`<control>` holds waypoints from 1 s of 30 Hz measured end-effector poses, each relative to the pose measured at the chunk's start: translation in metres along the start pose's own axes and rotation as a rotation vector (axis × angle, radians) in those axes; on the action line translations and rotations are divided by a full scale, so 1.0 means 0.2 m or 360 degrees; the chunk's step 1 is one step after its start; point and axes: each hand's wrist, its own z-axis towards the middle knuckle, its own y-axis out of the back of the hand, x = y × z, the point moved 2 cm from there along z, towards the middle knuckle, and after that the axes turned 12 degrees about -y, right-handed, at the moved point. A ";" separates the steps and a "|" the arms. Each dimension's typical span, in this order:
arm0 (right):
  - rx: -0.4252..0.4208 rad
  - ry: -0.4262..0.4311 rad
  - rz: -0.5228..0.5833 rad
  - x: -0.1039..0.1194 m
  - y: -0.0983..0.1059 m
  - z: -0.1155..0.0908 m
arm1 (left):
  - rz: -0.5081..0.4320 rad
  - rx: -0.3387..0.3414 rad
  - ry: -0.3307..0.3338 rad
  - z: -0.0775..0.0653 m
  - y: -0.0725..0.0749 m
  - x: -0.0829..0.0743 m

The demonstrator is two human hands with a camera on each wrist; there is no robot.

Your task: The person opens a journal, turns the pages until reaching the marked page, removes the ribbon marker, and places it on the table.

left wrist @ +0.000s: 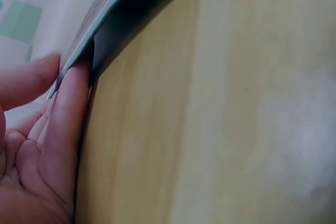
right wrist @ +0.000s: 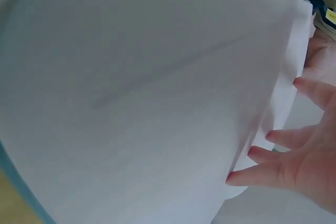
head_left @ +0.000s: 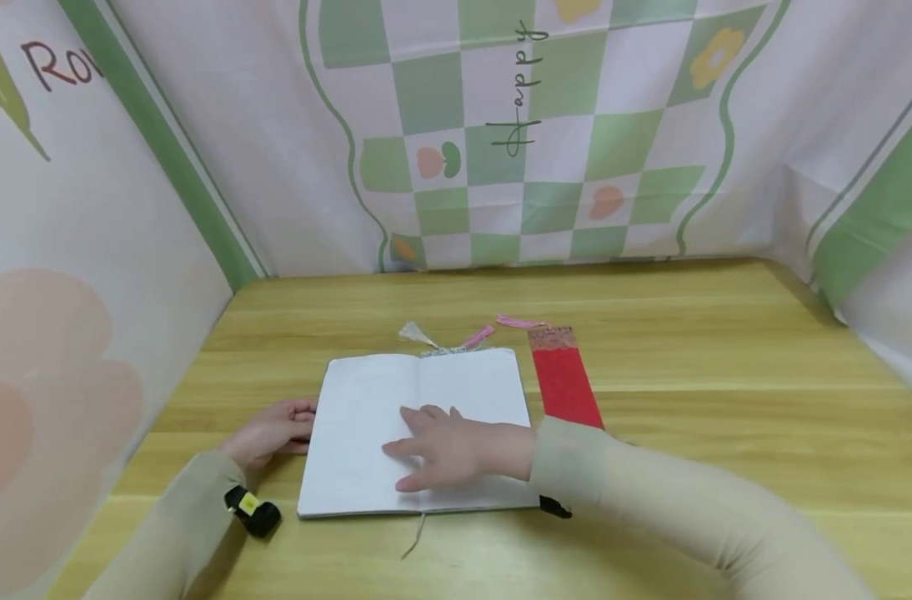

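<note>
An open notebook (head_left: 358, 425) with blank white pages lies on the wooden table. At its left edge, my left hand (head_left: 276, 429) holds the cover; in the left wrist view a finger (left wrist: 65, 124) reaches beneath the cover while the thumb (left wrist: 31, 80) meets the edge from above. My right hand (head_left: 452, 450) is over the middle of the spread, with its fingers spread out and pointing left. Seen from the right wrist, its fingertips (right wrist: 270, 136) touch the page close to the centre fold. A thin ribbon (head_left: 413, 537) hangs from the notebook's bottom edge.
Right of the notebook lies a red bookmark (head_left: 564, 383) with a pink tassel (head_left: 519, 322), partly hidden by my right sleeve. A pale patterned strip (head_left: 452, 352) with white and pink tassels pokes out at the notebook's top. Printed curtains (head_left: 493, 125) close off the table's back and sides.
</note>
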 end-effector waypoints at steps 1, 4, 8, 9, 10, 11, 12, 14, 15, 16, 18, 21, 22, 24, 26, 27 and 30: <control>-0.0011 -0.0005 -0.0036 0.00 0.00 0.00 | -0.0005 -0.0012 0.0005 0.00 0.00 0.00; -0.0039 -0.0009 -0.0119 0.02 -0.01 0.00 | -0.0027 -0.0069 0.0043 -0.01 0.00 0.00; -0.0062 -0.0002 -0.0189 0.03 -0.01 0.00 | 0.0006 -0.0078 0.0067 -0.01 -0.01 -0.01; -0.0067 0.0002 -0.0202 0.03 -0.01 0.00 | 0.0018 -0.0065 0.0067 -0.02 -0.01 -0.01; -0.0069 0.0004 -0.0210 0.03 -0.01 0.00 | 0.0032 -0.0051 0.0064 -0.02 -0.01 -0.02; -0.0069 0.0005 -0.0213 0.03 -0.01 0.00 | 0.0047 -0.0042 0.0065 -0.02 -0.01 -0.02; -0.0067 0.0005 -0.0207 0.02 0.00 0.00 | 0.0052 -0.0036 0.0069 -0.02 -0.02 -0.02; -0.0064 0.0004 -0.0180 0.01 0.00 0.00 | 0.0060 -0.0031 0.0071 -0.02 -0.02 -0.03; -0.0066 0.0000 -0.0163 0.00 0.01 0.00 | 0.0060 -0.0038 0.0075 -0.01 -0.02 -0.03; -0.0069 -0.0009 -0.0147 -0.02 0.01 0.01 | 0.0060 -0.0048 0.0080 -0.01 -0.02 -0.03; -0.0085 -0.0043 -0.0139 -0.05 0.02 0.01 | 0.0070 -0.0055 0.0080 -0.02 -0.02 -0.03; -0.0104 -0.0137 -0.0161 -0.12 0.05 0.02 | 0.0080 -0.0075 0.0087 -0.02 -0.03 -0.03; -0.0109 -0.0174 -0.0168 -0.15 0.06 0.02 | 0.0083 -0.0076 0.0089 -0.02 -0.03 -0.03; -0.0113 -0.0253 -0.0157 -0.20 0.09 0.02 | 0.0090 -0.0076 0.0092 -0.02 -0.03 -0.03; -0.0131 -0.0312 -0.0137 -0.25 0.12 0.01 | 0.0084 -0.0092 0.0108 -0.01 -0.03 -0.03; -0.0141 -0.0337 -0.0119 -0.28 0.13 0.01 | 0.0084 -0.0095 0.0111 -0.01 -0.03 -0.03; -0.0187 -0.0376 -0.0071 -0.36 0.17 0.02 | 0.0095 -0.0096 0.0115 -0.01 -0.02 -0.03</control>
